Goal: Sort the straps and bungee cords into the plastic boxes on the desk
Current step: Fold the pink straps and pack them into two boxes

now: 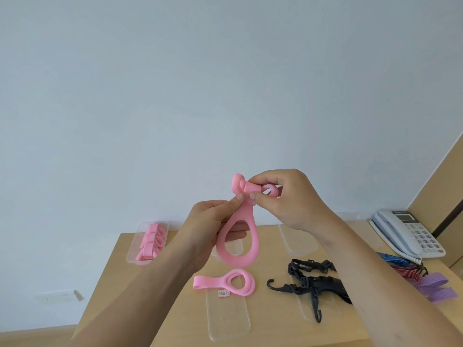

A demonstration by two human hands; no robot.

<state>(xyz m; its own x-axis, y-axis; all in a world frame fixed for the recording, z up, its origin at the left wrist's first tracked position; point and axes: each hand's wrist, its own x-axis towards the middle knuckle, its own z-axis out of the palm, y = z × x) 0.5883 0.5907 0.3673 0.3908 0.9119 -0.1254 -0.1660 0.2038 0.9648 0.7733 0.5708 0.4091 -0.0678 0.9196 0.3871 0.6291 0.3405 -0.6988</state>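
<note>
Silicone, pink and matte, makes up the strap (pixel 236 259) held in the air above the middle of the desk (pixel 270 329). It is a wide teardrop loop that narrows to a neck, with a flared knob and a small ring at the top. Its long axis runs nearly upright: the loop's broad end hangs toward the desk, the neck rises leaning a little right, and the knob points up and to the left.

The left hand (pixel 213 229) pinches the neck between thumb and forefinger, its other fingers curled behind the loop and visible through the opening. The right hand (pixel 283 196) has its fingers curled tight, pinching the top of the neck, with the small ring showing among them.

On the desk's near middle a second pink strap (pixel 208 281) lies flat, partly on a clear plastic lid (pixel 228 316). At the desk's far left corner a clear plastic box (pixel 131 256) holds more pink straps (pixel 151 240). Right of the desk's centre lies a tangle of black hooked cords (pixel 318 284); at its right edge are blue, red and purple cords (pixel 431 284) and a telephone (pixel 406 234).
</note>
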